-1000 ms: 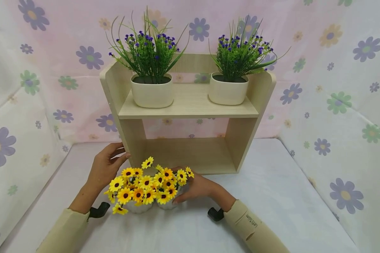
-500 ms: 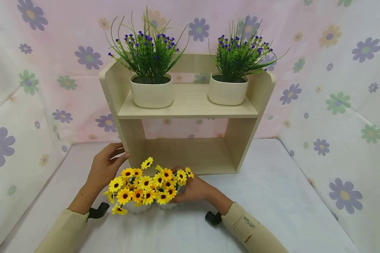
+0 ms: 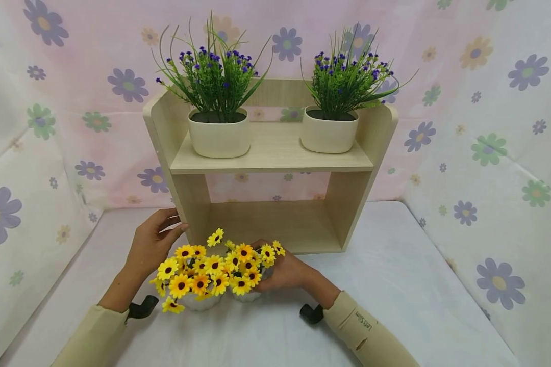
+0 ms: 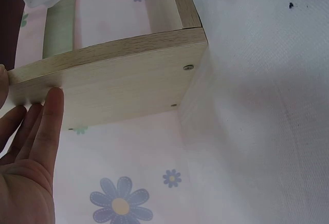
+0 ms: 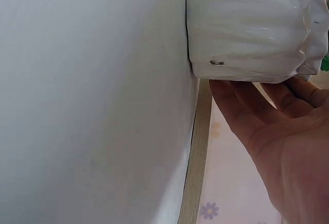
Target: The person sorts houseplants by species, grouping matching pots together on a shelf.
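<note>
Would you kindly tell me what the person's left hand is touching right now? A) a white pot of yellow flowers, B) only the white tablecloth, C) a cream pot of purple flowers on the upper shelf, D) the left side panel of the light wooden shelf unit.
D: the left hand rests straight fingers against the light wooden shelf unit's left side panel.

Lighting: bright, even, diffuse; shadows faint beneath the wooden shelf (image 3: 271,163); head view sharp, slightly bowed at edges; right wrist view soft, glossy glints on the white pot (image 5: 252,29); left wrist view pale, washed.
</note>
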`<state>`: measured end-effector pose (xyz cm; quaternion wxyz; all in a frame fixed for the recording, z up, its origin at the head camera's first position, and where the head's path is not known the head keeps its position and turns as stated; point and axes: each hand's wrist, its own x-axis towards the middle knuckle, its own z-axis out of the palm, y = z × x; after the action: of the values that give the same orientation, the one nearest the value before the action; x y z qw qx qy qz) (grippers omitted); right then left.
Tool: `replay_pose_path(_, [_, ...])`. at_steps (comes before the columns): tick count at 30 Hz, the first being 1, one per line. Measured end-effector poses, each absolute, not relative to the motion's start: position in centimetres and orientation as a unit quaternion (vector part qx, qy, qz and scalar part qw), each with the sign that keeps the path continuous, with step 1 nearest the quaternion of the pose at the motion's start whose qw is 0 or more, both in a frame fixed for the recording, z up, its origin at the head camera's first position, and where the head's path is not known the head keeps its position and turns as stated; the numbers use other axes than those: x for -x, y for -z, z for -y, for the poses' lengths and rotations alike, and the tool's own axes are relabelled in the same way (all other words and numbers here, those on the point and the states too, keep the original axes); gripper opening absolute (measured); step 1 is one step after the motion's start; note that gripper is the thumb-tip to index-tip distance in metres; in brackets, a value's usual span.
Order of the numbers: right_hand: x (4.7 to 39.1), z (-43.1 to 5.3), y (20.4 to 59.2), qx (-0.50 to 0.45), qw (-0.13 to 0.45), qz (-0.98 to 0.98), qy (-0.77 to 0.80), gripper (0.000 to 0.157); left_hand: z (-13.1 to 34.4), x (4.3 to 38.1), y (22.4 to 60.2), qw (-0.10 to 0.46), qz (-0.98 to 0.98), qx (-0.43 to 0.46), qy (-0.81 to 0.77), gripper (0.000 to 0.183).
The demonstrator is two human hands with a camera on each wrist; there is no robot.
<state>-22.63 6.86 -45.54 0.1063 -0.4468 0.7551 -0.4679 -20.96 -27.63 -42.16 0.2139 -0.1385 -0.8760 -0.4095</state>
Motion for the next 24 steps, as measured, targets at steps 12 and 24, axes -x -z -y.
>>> replay_pose_path(12, [23.8,-8.9,44.5,0.408,0.050,-0.794,0.447,0.081,27.5,20.9,42.1,0.215,0.877,0.135,0.408,0.046])
replay_pose_path(24, [25.4,-12.2,43.9,0.276,0.051,-0.834,0.476,0.085,27.6,20.8,42.1,0.217,0.877,0.137,0.406,0.047])
